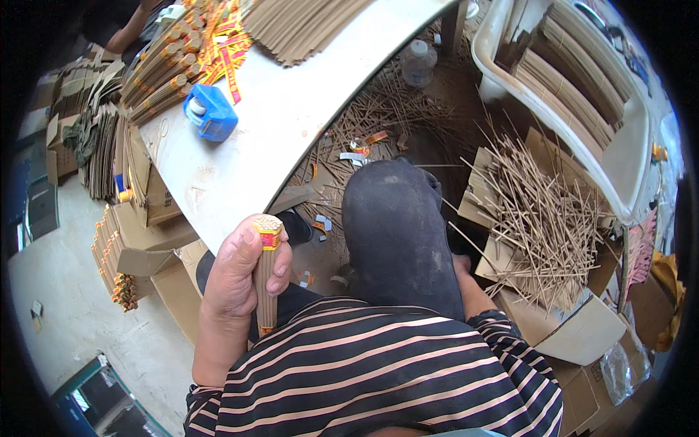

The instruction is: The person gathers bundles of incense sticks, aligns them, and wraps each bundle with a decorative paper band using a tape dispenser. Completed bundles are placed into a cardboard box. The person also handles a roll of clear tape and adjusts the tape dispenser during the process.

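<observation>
Fingers (279, 274) of the left hand (231, 275), wrapped snugly round a bundle of sticks (266, 297); bundle near upright, above the lap, just off the corner of the white table (284, 109); red-and-yellow band (270, 239) round its top end; right hand (461, 266) mostly hidden behind the raised knee (397, 226), with finger spread impossible to tell; on the table, a blue container (210, 113), banded bundles (156, 80) and loose paper strips (228, 52); to the right, a cardboard box (584, 336) heaped with loose sticks (542, 226); beyond it, a white tub (628, 167) holding more sticks (575, 98).
</observation>
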### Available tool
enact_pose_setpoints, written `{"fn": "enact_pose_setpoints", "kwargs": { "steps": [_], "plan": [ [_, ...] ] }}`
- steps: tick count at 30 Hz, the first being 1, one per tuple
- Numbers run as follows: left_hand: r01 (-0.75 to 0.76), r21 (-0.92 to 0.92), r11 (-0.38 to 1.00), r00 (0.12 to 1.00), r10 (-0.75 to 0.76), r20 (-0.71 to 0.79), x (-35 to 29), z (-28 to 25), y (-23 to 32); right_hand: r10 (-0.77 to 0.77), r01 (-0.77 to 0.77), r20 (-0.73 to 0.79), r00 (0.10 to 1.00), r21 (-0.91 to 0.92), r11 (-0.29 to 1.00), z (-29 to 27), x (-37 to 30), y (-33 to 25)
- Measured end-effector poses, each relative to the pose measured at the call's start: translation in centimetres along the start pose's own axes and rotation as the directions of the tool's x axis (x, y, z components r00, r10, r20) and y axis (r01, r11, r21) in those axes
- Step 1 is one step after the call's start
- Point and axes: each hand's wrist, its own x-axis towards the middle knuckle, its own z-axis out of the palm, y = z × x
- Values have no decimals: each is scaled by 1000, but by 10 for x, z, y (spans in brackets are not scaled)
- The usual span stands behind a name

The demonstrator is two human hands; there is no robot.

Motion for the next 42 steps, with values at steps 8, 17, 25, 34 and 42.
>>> {"fn": "enact_pose_setpoints", "kwargs": {
  "steps": [8, 17, 25, 34, 42],
  "plan": [
    [-83, -86, 993, 993, 89, 73, -29, -28, -3, -246, 224, -102, 964, -188, 956, -31, -63, -23],
    [-123, -152, 981, 985, 140, 103, -62, -52, -9, -554, 527, 39, 831, 262, 809, -14, -7, -7],
    [-174, -186, 967, 974, 197, 116, -85, -73, -23, -654, 640, -10, 757, -193, 744, -42, -108, -64],
    [-182, -194, 964, 963, 215, 164, -99, -86, -20, -759, 697, -75, 647, -345, 628, -72, -182, -110],
    [-115, -251, 961, 956, 176, 235, -70, -114, -11, -735, 688, 157, 660, -520, 506, -85, -145, -64]
  ]
}}
